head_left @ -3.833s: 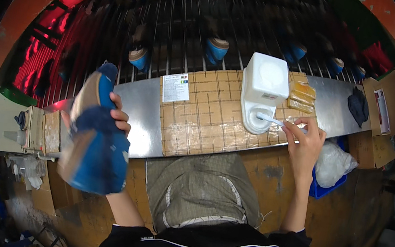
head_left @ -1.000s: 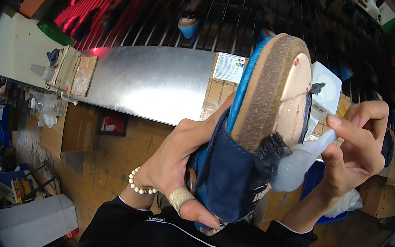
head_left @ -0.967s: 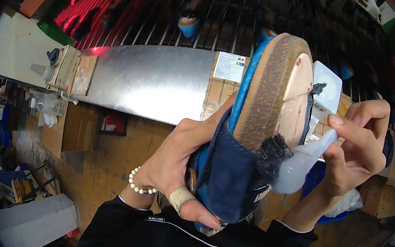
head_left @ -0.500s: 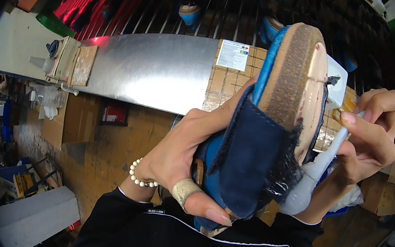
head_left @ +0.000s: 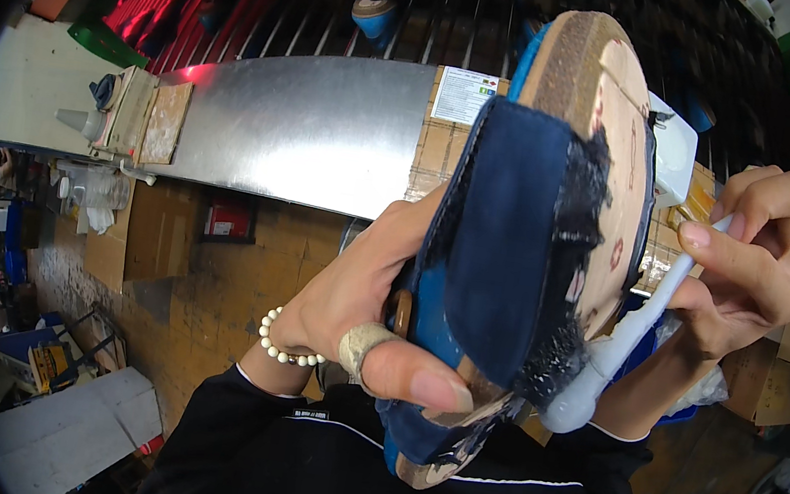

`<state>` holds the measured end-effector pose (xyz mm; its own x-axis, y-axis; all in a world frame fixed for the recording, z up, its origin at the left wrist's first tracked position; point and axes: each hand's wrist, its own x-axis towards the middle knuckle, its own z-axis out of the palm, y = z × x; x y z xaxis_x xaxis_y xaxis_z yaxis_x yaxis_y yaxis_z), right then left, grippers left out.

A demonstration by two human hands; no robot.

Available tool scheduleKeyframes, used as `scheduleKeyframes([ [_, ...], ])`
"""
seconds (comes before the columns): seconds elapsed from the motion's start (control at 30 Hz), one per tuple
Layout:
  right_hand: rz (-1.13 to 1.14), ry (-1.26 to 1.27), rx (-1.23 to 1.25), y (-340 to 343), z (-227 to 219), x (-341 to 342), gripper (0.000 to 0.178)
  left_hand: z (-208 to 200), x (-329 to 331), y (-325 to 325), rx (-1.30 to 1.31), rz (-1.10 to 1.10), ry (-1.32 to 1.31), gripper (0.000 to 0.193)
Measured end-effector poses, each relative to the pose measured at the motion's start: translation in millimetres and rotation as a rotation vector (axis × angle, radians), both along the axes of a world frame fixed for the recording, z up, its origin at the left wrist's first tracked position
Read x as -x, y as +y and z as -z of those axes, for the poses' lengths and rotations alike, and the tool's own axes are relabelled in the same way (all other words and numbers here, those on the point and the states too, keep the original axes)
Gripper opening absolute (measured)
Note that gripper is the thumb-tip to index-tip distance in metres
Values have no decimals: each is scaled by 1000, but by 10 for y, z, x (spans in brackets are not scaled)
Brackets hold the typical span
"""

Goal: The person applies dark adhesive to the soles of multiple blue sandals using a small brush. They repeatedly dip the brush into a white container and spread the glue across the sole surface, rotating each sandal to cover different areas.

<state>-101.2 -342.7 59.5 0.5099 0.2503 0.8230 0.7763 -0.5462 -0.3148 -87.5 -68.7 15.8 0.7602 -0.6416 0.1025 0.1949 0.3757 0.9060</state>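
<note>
My left hand (head_left: 348, 296) is wrapped round a sandal on a blue form (head_left: 505, 252), tilted with its toe upward. A wide navy strap crosses the sandal, its ragged dark edges folded onto the beige underside, which faces right. A brown cork-like band runs along the side. Tape or bandage circles my left thumb. My right hand (head_left: 751, 262) pinches the thin upper end of a whitish brush-like stick (head_left: 642, 322) between thumb and fingers. Its thick, glossy lower end touches or nearly touches the strap's dark edge near the bottom; I cannot tell which.
Behind the sandal stands a white container (head_left: 668, 159). A shiny metal plate (head_left: 300, 133) and a cardboard-covered strip (head_left: 432, 146) line the bench. Beyond lies a rack of rods with blue shoe forms (head_left: 374, 17) and a red glow. Cardboard boxes (head_left: 159, 234) sit below left and at right.
The sandal has moved up slightly and turned, showing more of its beige underside. The stick's thick end has shifted up and a little left along the strap edge. Both hands keep their holds.
</note>
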Motion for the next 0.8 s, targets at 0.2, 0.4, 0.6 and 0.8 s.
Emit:
scheduleKeyframes([
  [0.2, 1, 26, -38, 58, 22, 37, 43, -49, 68, -60, 22, -42, 131, 112],
  [0.4, 179, 53, -162, 169, 175, 29, 41, -213, -23, -171, 82, -101, 248, 109],
  [0.6, 250, 67, -76, 252, -5, 136, 35, -297, -87, -193, 63, -141, 192, 107],
  [0.8, 312, 34, -42, 247, -87, 103, 31, -221, -37, -133, 75, -110, 163, 98],
])
